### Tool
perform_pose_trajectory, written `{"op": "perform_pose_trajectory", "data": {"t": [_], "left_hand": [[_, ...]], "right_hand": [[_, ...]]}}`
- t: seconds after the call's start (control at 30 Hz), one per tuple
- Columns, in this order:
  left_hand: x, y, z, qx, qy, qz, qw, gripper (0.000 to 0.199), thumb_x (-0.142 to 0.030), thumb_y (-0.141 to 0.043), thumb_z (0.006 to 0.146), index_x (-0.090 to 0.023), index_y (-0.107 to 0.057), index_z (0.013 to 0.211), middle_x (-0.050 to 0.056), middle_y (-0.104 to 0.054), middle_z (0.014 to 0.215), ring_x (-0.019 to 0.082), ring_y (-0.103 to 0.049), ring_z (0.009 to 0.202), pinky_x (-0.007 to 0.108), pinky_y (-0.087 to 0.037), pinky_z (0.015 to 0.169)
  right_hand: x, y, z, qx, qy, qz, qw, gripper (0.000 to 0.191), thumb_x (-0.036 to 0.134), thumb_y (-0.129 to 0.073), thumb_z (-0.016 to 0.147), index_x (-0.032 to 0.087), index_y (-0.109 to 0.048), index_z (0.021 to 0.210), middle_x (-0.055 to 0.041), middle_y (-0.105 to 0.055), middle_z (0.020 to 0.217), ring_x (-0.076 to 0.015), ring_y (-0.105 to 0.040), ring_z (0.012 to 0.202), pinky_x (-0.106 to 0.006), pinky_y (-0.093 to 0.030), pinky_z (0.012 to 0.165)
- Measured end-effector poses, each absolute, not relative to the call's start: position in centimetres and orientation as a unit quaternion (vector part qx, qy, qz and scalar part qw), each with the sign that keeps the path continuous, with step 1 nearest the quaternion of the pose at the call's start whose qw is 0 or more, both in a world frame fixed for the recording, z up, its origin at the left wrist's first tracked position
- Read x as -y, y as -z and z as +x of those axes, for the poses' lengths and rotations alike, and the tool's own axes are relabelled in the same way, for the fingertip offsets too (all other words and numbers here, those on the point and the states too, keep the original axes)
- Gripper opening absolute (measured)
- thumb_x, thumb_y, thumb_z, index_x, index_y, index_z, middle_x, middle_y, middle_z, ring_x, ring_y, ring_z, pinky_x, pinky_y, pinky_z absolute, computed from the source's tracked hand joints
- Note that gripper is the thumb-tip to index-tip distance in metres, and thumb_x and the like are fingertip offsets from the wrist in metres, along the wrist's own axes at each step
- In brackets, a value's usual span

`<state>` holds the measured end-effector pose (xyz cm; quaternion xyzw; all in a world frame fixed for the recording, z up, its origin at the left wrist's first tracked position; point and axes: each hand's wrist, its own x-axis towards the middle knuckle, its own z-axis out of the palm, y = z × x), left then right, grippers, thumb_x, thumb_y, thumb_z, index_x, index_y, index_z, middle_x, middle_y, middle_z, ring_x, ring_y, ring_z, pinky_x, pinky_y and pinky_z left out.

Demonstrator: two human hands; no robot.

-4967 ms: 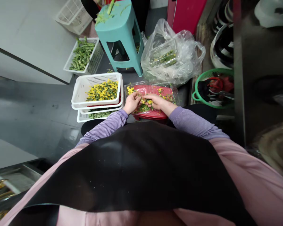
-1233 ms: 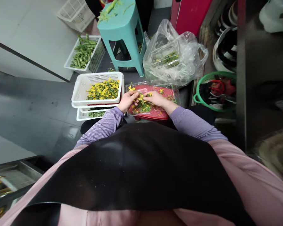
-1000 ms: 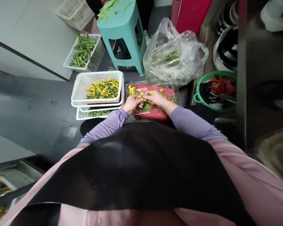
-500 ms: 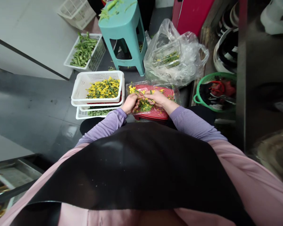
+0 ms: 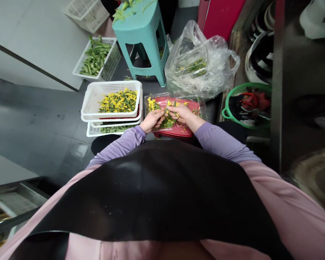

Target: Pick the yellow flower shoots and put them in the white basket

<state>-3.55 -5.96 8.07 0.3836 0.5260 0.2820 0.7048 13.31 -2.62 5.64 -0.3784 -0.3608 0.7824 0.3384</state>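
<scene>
My left hand (image 5: 152, 120) is closed, its thumb and fingertips pinching the lower part of a small yellow flower (image 5: 168, 105) with a green stem. Facing it, my right hand (image 5: 182, 113) pinches the same flower from the other side. Both hands are over an open clear plastic box (image 5: 157, 96) that rests on a red stool (image 5: 176, 132). Yellow blossoms and green stems lie in the box below my fingers, partly hidden by them. Loose petals are scattered to the right, near my right wrist.
Left of my hands, stacked white baskets (image 5: 90, 101) hold yellow-flowered stems and green pods. Behind them stand a basket of green vegetables (image 5: 95, 59) and a turquoise stool (image 5: 141, 23). A clear plastic bag (image 5: 216, 77) with a filled box and a green basin (image 5: 227, 112) are at right.
My left hand has shifted slightly right, closer to my right hand. A yellow flower now stands upright between the fingertips. The right hand has barely moved.
</scene>
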Motion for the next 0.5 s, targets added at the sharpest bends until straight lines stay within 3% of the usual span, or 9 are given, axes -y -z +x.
{"op": "perform_pose_trajectory", "data": {"t": [0.2,0.33,0.5], "left_hand": [[5.9,-7.8,-3.2,-0.547,-0.31,0.428,0.65,0.02,-0.027,-0.068,0.085,-0.013,-0.057,0.073,-0.005,-0.04,0.053,0.004,-0.03,0.042,0.018,-0.021,0.04],[5.6,-7.7,-3.4,-0.551,-0.306,0.441,0.639,0.025,-0.025,-0.061,0.088,-0.014,-0.053,0.067,-0.005,-0.036,0.05,0.003,-0.025,0.04,0.019,-0.016,0.04],[4.6,-8.9,-4.4,-0.568,-0.317,0.453,0.61,0.024,-0.038,-0.06,0.092,-0.015,-0.058,0.084,-0.004,-0.041,0.055,0.004,-0.026,0.04,0.02,-0.018,0.042]], "right_hand": [[3.1,-5.6,12.9,0.36,-0.777,-0.362,0.367,0.029,0.027,-0.072,0.083,0.019,-0.044,0.085,0.0109,-0.037,0.05,-0.004,-0.026,0.04,-0.018,-0.017,0.04],[3.1,-5.6,13.0,0.358,-0.787,-0.338,0.372,0.027,0.026,-0.072,0.082,0.018,-0.046,0.084,0.0103,-0.038,0.051,-0.0038,-0.026,0.041,-0.018,-0.016,0.039],[2.6,-5.8,13.7,0.371,-0.791,-0.342,0.347,0.026,0.024,-0.074,0.078,0.016,-0.052,0.088,0.0058,-0.051,0.062,-0.003,-0.03,0.042,-0.019,-0.016,0.038]]}}
